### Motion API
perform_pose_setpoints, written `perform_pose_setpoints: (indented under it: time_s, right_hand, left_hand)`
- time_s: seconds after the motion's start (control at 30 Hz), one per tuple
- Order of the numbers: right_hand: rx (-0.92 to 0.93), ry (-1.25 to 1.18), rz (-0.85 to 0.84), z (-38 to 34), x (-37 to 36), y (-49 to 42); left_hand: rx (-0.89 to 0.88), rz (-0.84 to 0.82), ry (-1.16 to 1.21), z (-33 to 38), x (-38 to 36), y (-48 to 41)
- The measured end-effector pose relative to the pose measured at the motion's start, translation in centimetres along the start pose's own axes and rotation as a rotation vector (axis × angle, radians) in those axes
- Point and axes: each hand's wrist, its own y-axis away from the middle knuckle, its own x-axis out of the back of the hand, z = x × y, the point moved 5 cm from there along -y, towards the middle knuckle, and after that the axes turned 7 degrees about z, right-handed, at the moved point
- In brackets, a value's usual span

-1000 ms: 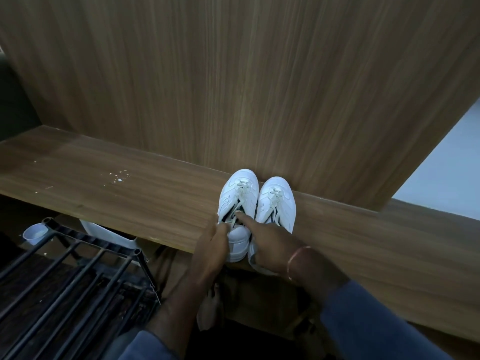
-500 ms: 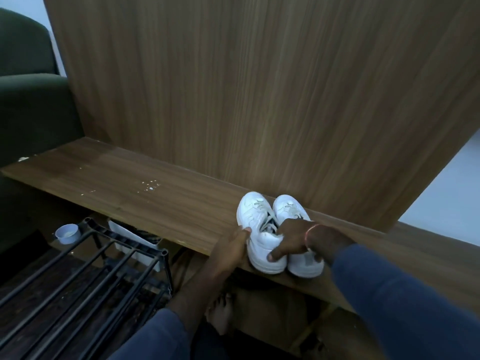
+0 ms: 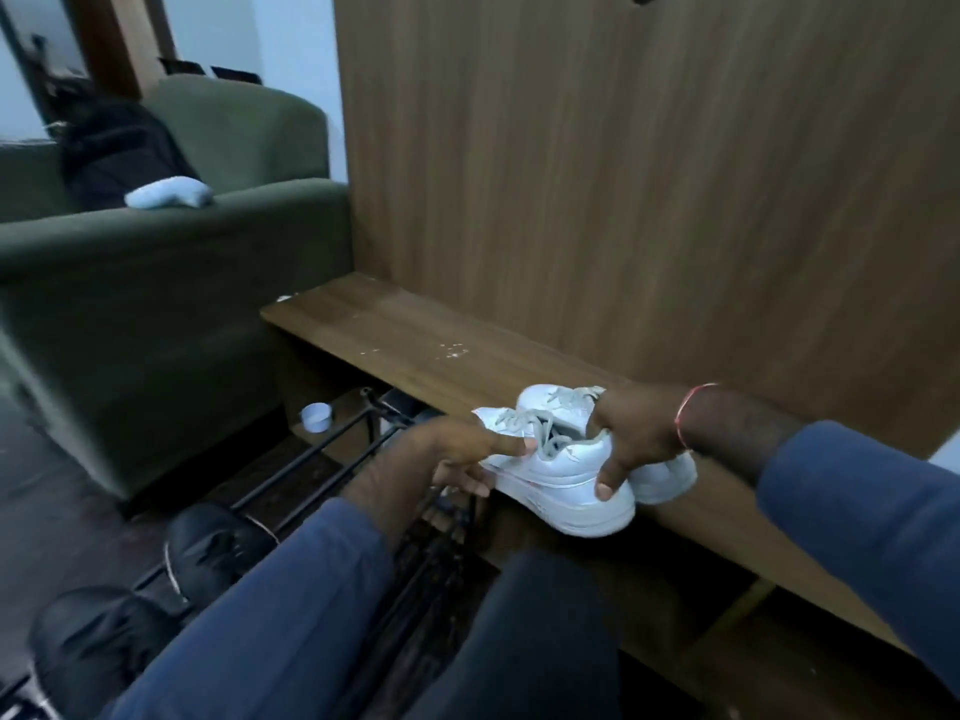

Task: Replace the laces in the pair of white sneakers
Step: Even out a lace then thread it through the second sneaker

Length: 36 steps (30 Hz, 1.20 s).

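Observation:
Two white sneakers with pale laces are held side by side, partly past the front edge of the wooden bench (image 3: 395, 345). The nearer sneaker (image 3: 561, 475) is gripped at its collar by my right hand (image 3: 634, 439), thumb on its side and fingers between the shoes. The farther sneaker (image 3: 558, 402) lies behind it, its heel showing right of my hand. My left hand (image 3: 467, 454) holds the nearer sneaker's left side, index finger along its upper, other fingers under its sole.
A tall wood panel (image 3: 623, 174) rises behind the bench. A black metal shoe rack (image 3: 322, 459) with dark shoes (image 3: 213, 553) stands at the lower left. A small white cup (image 3: 316, 415) sits on the floor. A green sofa (image 3: 156, 283) fills the left.
Both hands have pulled the sneakers from flat on the bench toward its front edge and lifted them. The view has swung left, bringing the sofa into sight.

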Motion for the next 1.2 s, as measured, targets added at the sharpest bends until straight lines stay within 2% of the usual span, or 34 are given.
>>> perform_pose_setpoints:
  time_s: [0.13,0.2,0.4,0.5,0.57,0.9,1.2]
  right_hand:
    - [0.164,0.033,0.071,-4.6,-0.9,-4.4]
    - [0.236,-0.013,0.093,-7.2,-1.7,-7.1]
    - [0.376,-0.114,0.093,-13.6,-5.5,-15.1]
    - [0.408,-0.170,0.081,-15.2,-7.3,-18.7]
    - [0.424,-0.189,0.071,-15.5,-8.2,-20.3]
    - [0.475,-0.243,0.037,-13.4,-11.0,-23.0]
    - [0.483,-0.219,0.102,-13.0,-12.3,-22.9]
  left_hand:
    - [0.141,0.098,-0.131,-1.1,4.8,0.9]
    - [0.203,0.124,-0.106,-2.2,6.8,1.0]
    - [0.284,0.503,0.032,-9.9,12.9,-1.5]
    - [0.264,0.691,0.094,-12.6,14.3,-2.6]
    - [0.245,0.755,0.154,-13.8,14.4,-3.2]
    - [0.230,0.839,0.096,-15.7,11.7,-5.9]
    - [0.200,0.746,0.045,-15.3,10.8,-5.0]
